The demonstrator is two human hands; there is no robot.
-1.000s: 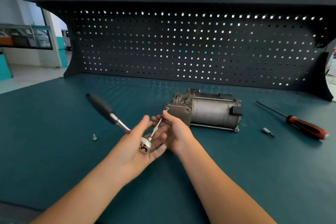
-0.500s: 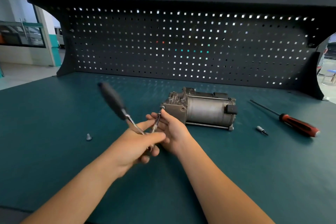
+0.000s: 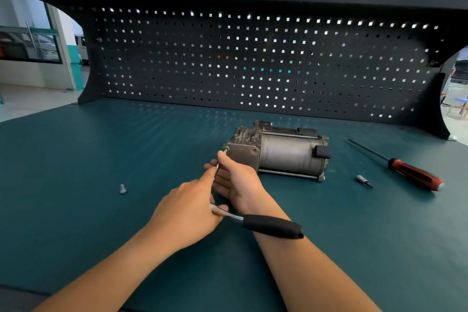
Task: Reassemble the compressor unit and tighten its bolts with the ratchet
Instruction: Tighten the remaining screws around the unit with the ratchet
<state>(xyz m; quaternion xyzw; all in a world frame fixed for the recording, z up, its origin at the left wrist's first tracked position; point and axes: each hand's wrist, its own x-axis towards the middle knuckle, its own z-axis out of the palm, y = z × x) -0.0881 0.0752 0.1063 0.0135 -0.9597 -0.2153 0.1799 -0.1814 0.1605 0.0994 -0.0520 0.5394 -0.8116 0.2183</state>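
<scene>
Hands close together at mid-bench, nearly touching. Left hand [image 3: 187, 213] is wrapped over the head end of the ratchet [image 3: 272, 226], its black handle sticking out to the right, low over the mat and across the right forearm. Right hand [image 3: 235, 180] sits just ahead, thumb and forefinger pinching the thin extension bar [image 3: 217, 165] near its far tip. Judged purpose: this hand steers the bar and keeps it square on the fastener while the left works the ratchet. The tip meets the near upper corner of the compressor unit [image 3: 283, 154], which lies on its side on the teal mat [image 3: 76, 210], just beyond the fingers. Whether the tip is fully seated cannot be told. Both forearms reach forward, wrists low, right palm turned leftward. One loose bolt [image 3: 122, 189] stands well apart to the left — likely waiting its turn. To the right, a small bit [image 3: 363, 180] and a red-handled screwdriver [image 3: 415, 175] lie idle. Dark pegboard [image 3: 253, 63] behind.
</scene>
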